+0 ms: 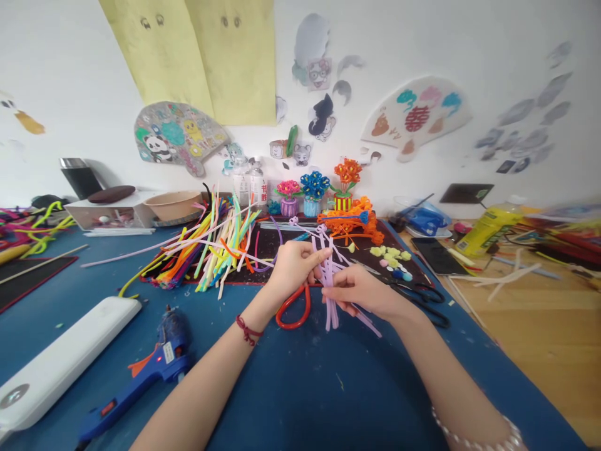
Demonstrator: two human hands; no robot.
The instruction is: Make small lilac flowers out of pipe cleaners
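Several lilac pipe cleaners [330, 307] form a loose bundle between my two hands, with small curls at their far ends. My left hand [295, 266] pinches the upper part of the bundle between thumb and fingers. Lower down, my right hand [354, 291] grips the same bundle from the right, fingers closed. A few more lilac strips [369, 319] stick out below the right hand. Red-orange scissor handles [295, 313] lie on the blue mat beneath the left hand. Black-handled scissors [427, 300] rest just right of my right hand.
A blue glue gun [164, 357] and a white, long device [70, 357] lie at left. A pile of coloured pipe cleaners [225, 250] sits behind. Pipe-cleaner flowers in pots [312, 200] stand along the wall. A phone [436, 255] and a yellow bottle [491, 225] are at right.
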